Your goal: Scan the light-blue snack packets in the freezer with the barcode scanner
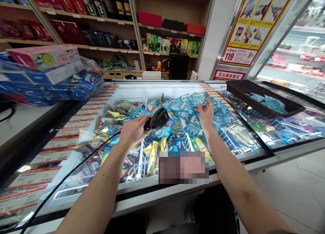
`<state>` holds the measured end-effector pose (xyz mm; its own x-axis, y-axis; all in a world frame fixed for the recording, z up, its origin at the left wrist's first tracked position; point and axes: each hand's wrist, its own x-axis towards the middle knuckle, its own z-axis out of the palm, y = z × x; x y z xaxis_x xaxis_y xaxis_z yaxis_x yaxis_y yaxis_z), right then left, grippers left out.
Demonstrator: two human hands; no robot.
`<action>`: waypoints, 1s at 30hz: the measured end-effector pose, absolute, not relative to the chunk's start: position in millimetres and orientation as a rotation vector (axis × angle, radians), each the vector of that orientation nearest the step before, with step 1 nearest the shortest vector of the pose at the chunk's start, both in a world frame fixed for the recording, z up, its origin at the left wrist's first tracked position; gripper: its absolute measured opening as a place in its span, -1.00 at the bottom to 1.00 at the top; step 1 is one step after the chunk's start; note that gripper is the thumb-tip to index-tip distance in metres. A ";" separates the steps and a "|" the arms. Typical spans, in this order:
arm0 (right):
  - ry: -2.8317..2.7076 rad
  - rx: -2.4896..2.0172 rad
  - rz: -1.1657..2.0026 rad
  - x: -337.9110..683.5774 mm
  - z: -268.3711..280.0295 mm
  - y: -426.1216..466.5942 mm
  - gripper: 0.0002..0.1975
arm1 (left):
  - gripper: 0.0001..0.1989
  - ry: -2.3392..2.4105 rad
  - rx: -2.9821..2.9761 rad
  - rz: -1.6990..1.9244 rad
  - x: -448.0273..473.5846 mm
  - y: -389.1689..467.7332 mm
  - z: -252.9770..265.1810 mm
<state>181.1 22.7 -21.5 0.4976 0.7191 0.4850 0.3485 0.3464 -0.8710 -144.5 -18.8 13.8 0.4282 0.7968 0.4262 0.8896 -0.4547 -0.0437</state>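
My left hand [134, 130] is wrapped round the handle of a black barcode scanner [159, 119], whose head points to the right. A black cable runs from it down to the lower left. Farther right, my right hand [206, 112] pinches a small blue packet [198, 98] by its edge, above a heap of matching blue packets [185, 107]. The heap lies over the chest freezer [127, 95], whose wire baskets hold many wrapped ice creams [152, 153]. A pixelated patch hides something at the freezer's front edge.
A brown basket [264, 98] with several blue packets rests on the freezer's right side. Plastic-wrapped boxes [48, 75] are stacked at the left. Behind stand shelves [167, 26] of boxes, bottles and bags. Price labels [63, 142] line the glass.
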 end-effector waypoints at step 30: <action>-2.343 -0.963 0.442 93.8 7.6 -28.5 -0.63 | -0.55 -1.781 -2.169 -0.566 -239.7 -39.7 16.7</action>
